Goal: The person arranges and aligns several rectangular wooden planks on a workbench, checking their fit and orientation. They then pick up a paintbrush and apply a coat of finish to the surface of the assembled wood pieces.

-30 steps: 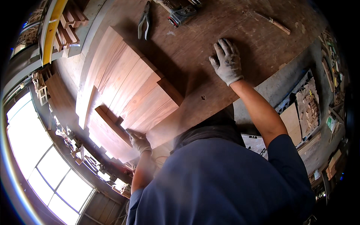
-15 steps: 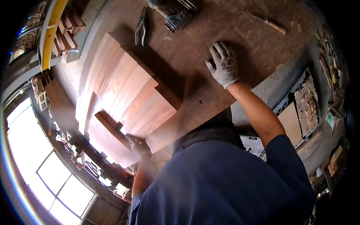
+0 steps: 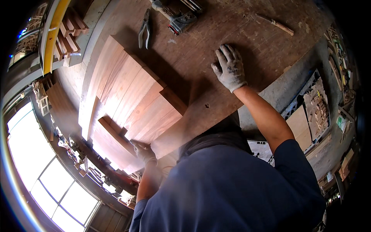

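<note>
A panel of reddish-brown wooden planks (image 3: pixel 133 94) lies at the left of the brown worktop (image 3: pixel 193 67), bright with glare. Raised on it is a wooden strip (image 3: pixel 116 135), with a small block beside it; another short wood piece (image 3: pixel 174 101) lies along its right edge. My left hand (image 3: pixel 144 151), in a grey work glove, is closed at the panel's near edge by the strip's end; some of its fingers are hidden. Palm down on the worktop rests my right hand (image 3: pixel 230 69), gloved, fingers spread, holding nothing.
Pliers (image 3: pixel 144 31) and a power tool (image 3: pixel 178 19) lie at the worktop's far side. Farther right is a thin wooden-handled tool (image 3: pixel 276 24). A yellow beam (image 3: pixel 52 36) and stacked wood pieces (image 3: pixel 69 36) stand at far left. Below the right edge are wood offcuts (image 3: pixel 316 102).
Both hands stay almost where they were, and the panel keeps its place. The whole view has shifted very slightly.
</note>
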`<move>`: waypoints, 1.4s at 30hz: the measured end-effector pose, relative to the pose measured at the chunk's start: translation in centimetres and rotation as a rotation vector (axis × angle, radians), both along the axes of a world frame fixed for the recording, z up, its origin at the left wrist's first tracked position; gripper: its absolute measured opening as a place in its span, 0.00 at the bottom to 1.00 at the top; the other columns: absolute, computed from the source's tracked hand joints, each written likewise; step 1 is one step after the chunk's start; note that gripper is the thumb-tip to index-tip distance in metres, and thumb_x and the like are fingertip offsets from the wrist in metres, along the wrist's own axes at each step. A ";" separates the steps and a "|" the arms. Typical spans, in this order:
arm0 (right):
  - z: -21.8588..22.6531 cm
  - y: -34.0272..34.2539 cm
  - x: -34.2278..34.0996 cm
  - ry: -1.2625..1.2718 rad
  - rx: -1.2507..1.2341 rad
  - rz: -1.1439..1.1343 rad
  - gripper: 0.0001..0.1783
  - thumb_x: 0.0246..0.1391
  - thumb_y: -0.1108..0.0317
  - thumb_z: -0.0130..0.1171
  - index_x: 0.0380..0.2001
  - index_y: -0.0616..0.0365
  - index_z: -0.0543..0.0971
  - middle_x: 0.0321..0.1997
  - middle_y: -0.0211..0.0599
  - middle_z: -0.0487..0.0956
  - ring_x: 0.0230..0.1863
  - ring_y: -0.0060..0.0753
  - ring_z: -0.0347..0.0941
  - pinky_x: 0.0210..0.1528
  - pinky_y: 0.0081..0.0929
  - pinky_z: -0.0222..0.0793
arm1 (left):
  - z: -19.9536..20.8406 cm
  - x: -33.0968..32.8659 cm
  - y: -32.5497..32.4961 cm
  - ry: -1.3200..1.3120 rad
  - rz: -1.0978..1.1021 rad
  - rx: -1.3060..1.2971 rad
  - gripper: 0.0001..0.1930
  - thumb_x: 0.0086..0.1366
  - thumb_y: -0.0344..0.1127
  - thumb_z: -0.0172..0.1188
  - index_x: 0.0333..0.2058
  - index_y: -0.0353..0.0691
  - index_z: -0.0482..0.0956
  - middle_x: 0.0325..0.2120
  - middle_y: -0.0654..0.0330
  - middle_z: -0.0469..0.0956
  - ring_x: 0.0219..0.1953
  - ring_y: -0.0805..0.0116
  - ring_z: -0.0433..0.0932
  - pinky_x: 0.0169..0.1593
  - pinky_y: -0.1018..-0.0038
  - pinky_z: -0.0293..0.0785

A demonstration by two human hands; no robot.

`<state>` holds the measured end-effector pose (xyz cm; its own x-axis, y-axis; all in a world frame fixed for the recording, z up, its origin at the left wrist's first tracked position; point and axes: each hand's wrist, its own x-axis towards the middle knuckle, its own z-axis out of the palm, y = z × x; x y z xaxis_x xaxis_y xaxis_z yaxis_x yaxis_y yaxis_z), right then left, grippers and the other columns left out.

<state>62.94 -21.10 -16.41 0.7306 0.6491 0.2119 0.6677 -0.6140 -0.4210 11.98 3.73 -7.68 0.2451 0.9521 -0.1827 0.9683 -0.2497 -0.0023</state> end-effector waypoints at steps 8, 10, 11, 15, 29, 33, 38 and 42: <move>-0.1 0.0 0.0 0.008 -0.008 -0.002 0.32 0.60 0.53 0.67 0.63 0.59 0.78 0.71 0.51 0.70 0.73 0.58 0.63 0.76 0.62 0.56 | 0.7 1.1 -0.3 0.051 0.035 -0.022 0.60 0.60 0.31 0.74 0.81 0.51 0.39 0.65 0.41 0.74 0.61 0.40 0.77 0.63 0.55 0.74; -0.1 0.0 0.0 0.007 -0.008 -0.004 0.32 0.60 0.53 0.67 0.63 0.59 0.78 0.71 0.51 0.70 0.74 0.58 0.63 0.76 0.62 0.56 | 0.1 0.3 -0.2 0.052 0.003 0.006 0.60 0.60 0.32 0.74 0.81 0.51 0.39 0.66 0.41 0.73 0.62 0.40 0.76 0.63 0.55 0.74; 0.0 0.0 0.0 0.006 -0.007 -0.006 0.32 0.60 0.53 0.67 0.63 0.59 0.78 0.71 0.51 0.70 0.74 0.57 0.63 0.76 0.61 0.56 | 0.0 0.2 -0.1 0.057 0.004 0.005 0.60 0.60 0.32 0.74 0.81 0.50 0.40 0.67 0.41 0.72 0.62 0.40 0.76 0.64 0.55 0.74; 0.1 0.1 0.0 0.011 -0.007 -0.009 0.32 0.60 0.53 0.67 0.63 0.59 0.78 0.72 0.50 0.70 0.74 0.56 0.63 0.76 0.61 0.57 | -0.3 -0.2 0.0 0.032 -0.001 0.005 0.59 0.61 0.32 0.74 0.81 0.49 0.41 0.69 0.42 0.70 0.65 0.42 0.75 0.66 0.56 0.73; 0.0 0.0 0.0 0.013 -0.003 -0.007 0.32 0.60 0.53 0.67 0.63 0.59 0.78 0.72 0.51 0.70 0.74 0.57 0.63 0.76 0.61 0.56 | 0.7 1.3 -0.5 0.025 0.052 -0.036 0.59 0.59 0.29 0.74 0.81 0.49 0.41 0.72 0.45 0.68 0.67 0.44 0.73 0.67 0.58 0.72; 0.2 0.1 0.0 0.009 0.005 -0.009 0.32 0.59 0.54 0.68 0.62 0.59 0.78 0.71 0.51 0.70 0.73 0.57 0.63 0.76 0.60 0.56 | 0.1 0.3 -0.2 0.017 -0.017 -0.002 0.59 0.59 0.29 0.74 0.81 0.49 0.42 0.73 0.45 0.67 0.68 0.44 0.73 0.68 0.58 0.72; 0.2 0.1 0.1 0.014 0.011 -0.009 0.32 0.59 0.55 0.68 0.62 0.61 0.78 0.70 0.51 0.71 0.73 0.57 0.64 0.76 0.60 0.57 | 0.3 0.9 -0.3 0.017 0.026 -0.015 0.59 0.58 0.31 0.75 0.81 0.48 0.43 0.72 0.45 0.67 0.68 0.43 0.73 0.68 0.58 0.72; 0.3 0.1 0.1 0.017 0.012 -0.006 0.32 0.59 0.55 0.68 0.62 0.61 0.78 0.70 0.52 0.71 0.73 0.57 0.64 0.76 0.60 0.57 | 0.3 1.0 -0.3 0.024 0.027 -0.017 0.59 0.58 0.31 0.75 0.81 0.48 0.43 0.72 0.44 0.68 0.67 0.43 0.73 0.67 0.58 0.72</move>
